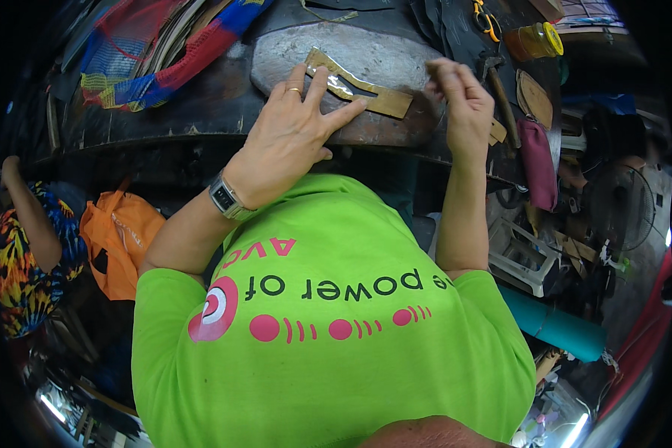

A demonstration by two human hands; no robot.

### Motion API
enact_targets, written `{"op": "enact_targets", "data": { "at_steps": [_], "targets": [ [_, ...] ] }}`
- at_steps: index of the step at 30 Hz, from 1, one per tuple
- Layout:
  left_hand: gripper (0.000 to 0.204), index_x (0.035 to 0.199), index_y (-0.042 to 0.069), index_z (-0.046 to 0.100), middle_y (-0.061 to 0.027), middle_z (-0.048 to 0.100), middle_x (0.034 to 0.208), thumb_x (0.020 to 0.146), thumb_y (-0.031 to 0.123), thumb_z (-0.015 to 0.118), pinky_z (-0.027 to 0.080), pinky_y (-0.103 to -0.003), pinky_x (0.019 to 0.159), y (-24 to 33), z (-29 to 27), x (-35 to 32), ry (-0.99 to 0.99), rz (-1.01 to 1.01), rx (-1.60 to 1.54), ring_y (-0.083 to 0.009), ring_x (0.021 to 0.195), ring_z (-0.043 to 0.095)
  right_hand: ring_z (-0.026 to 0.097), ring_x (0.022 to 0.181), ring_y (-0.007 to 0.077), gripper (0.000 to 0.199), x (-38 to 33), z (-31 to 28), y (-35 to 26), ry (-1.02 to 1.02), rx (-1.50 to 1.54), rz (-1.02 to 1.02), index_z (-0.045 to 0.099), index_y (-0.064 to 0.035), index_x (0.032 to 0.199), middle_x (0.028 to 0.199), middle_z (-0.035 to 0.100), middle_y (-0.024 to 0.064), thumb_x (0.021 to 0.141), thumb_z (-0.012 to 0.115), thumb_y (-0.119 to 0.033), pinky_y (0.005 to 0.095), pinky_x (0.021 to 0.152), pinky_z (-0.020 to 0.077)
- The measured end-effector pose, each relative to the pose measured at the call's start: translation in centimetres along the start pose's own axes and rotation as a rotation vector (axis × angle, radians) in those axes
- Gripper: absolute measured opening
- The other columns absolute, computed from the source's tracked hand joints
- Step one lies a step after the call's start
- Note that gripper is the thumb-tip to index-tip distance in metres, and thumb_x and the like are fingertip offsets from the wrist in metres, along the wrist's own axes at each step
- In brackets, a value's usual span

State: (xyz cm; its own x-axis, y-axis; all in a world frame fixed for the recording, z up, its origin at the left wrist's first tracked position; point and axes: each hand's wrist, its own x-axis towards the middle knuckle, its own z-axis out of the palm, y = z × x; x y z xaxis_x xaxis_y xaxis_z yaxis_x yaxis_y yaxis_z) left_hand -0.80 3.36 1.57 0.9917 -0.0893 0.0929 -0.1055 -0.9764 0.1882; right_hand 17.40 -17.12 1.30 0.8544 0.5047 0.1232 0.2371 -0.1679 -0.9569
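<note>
A tan, angled pattern piece (392,103) with a long cut-out and shiny clear patches lies on a worn grey slab (276,52). Fingers spread, my left hand (291,127) rests on its left end and near edge. Dark material shows through the cut-out. My right hand (463,101) is raised just beyond the piece's right end, not touching it. Its thumb and fingers are pinched together, and whatever may be between them is too small to make out. A hammer (506,112) lies to the right of that hand.
Orange-handled scissors (487,21), a yellow-lidded jar (532,42) and a purple pouch (539,164) lie at the right. A coloured mesh bag (112,86) sits at the far left. Below it hangs an orange bag (119,239), beside another person's arm (33,216).
</note>
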Motion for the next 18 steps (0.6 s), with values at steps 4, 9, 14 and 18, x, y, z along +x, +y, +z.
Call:
{"op": "enact_targets", "data": {
  "at_steps": [4,9,14,18],
  "targets": [
    [0.089,0.157,0.033,0.045,-0.0234,0.041,0.154,0.078,0.026,0.086,0.039,-0.049,0.116,0.1,0.2,0.0,0.008,-0.004,0.013,-0.0438,0.142,0.041,0.057,0.085,0.0062,0.027,0.5,2.1,-0.5,0.041,0.098,-0.268,0.077,-0.0029,0.113,0.098,0.069,-0.0016,0.108,0.060,-0.024,0.0220,0.077,0.0459],
    [0.081,0.153,0.029,0.052,-0.0244,0.046,0.151,0.079,0.029,0.085,0.040,-0.046,0.112,0.1,0.4,-0.2,0.064,0.009,0.034,-0.0429,0.141,0.043,0.073,0.099,0.0151,0.020,-0.7,4.6,-0.6,-0.145,0.225,-0.080,0.067,0.0012,0.122,0.108,0.071,0.0078,0.107,0.059,-0.009,0.0278,0.089,0.0580],
    [0.077,0.150,0.028,0.055,-0.0230,0.047,0.149,0.079,0.027,0.085,0.040,-0.046,0.113,0.0,0.5,-0.2,0.066,0.007,0.027,-0.0421,0.141,0.044,0.074,0.105,0.0194,0.017,-1.1,6.2,0.0,-0.215,0.246,-0.072,0.063,0.0017,0.122,0.113,0.069,0.0096,0.106,0.058,-0.003,0.0297,0.088,0.0627],
    [0.075,0.148,0.028,0.056,-0.0225,0.047,0.148,0.079,0.026,0.085,0.040,-0.046,0.112,0.0,0.4,-0.1,0.073,0.011,0.029,-0.0418,0.139,0.045,0.073,0.105,0.0186,0.017,-1.0,6.8,0.3,-0.225,0.210,-0.083,0.063,0.0014,0.121,0.114,0.069,0.0095,0.106,0.057,-0.001,0.0297,0.087,0.0638]
  ]
}}
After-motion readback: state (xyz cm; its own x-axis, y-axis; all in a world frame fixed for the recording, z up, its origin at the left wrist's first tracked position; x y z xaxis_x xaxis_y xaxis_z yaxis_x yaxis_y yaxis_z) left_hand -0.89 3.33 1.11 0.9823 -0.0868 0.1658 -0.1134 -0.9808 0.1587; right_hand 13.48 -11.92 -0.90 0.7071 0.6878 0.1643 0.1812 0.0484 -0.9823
